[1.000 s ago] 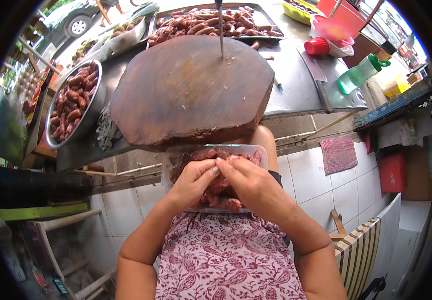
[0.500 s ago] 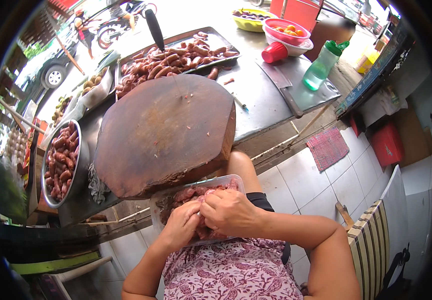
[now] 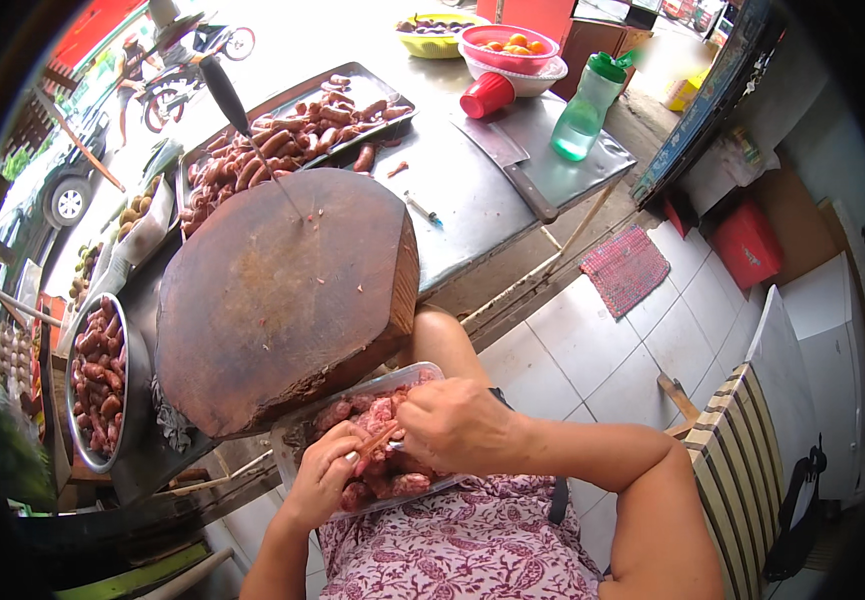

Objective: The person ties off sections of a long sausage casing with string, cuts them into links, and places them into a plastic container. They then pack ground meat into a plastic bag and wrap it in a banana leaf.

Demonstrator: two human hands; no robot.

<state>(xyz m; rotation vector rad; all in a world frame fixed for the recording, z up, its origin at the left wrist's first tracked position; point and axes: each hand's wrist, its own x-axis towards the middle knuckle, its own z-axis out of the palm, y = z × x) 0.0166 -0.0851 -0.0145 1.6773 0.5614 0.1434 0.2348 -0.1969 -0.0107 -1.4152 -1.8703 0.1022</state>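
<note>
The left hand point(image 3: 324, 470) pinches a thin reddish strip point(image 3: 380, 438) between thumb and fingers; the right hand point(image 3: 467, 422) curls narrow at its other end, fingertips hidden, so its hold cannot be told. The strip is over raw meat point(image 3: 410, 484) in a clear plastic tub point(image 3: 285, 450), hemmed in ahead by the near edge of the wooden chopping block point(image 3: 277, 285). Rightward, room opens over white floor tiles point(image 3: 617, 360), below the edge of the steel table point(image 3: 472, 225).
</note>
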